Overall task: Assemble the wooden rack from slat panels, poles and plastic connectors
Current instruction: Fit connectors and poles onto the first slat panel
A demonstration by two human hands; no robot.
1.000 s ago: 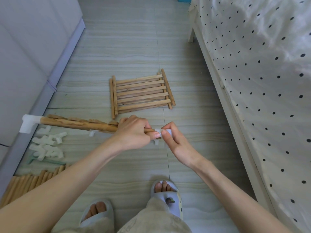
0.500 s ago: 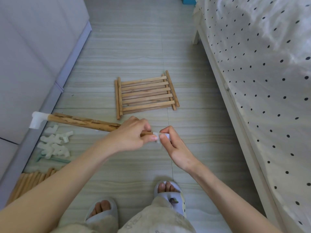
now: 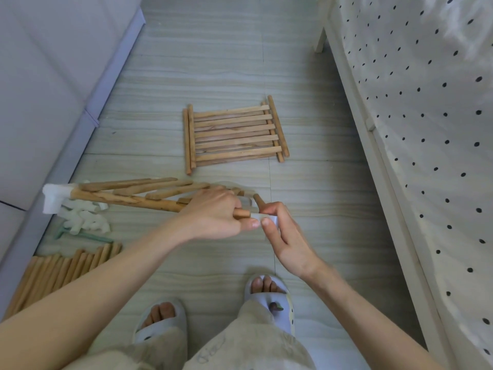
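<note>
Slat panel [image 3: 138, 194] gripped by left hand [image 3: 216, 214]; right hand [image 3: 282, 233] pinches white connector [image 3: 269, 218].

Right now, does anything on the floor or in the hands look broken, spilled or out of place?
Nothing stands out. The slat panel lies flat on the floor, spare poles and white connectors sit together by the wall. The left hand holds the panel being built; the right hand pinches a connector at its pole end.
</note>
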